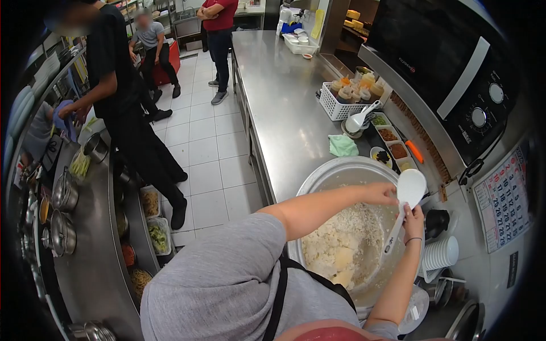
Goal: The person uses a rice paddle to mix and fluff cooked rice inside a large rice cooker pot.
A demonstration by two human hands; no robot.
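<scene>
My right hand (413,223) is closed around the neck of a white rice paddle (410,186). Its broad head points up and its handle slants down over a large round metal pot (307,187). Beside the paddle, my left hand (380,194) has its fingers bent together near the edge of the head; what they pinch, if anything, is too small to make out. Cooked white rice (338,241) lies in the pot, clumped at the near side and thinly stuck along the wall.
A steel counter (273,108) carries a green cloth (343,145), a white basket of sauce bottles (335,105) and ingredient trays (392,139). A microwave (443,68) stands above. Stacked cups (441,253) sit right of the pot. A co-worker in black (116,62) stands at the left counter.
</scene>
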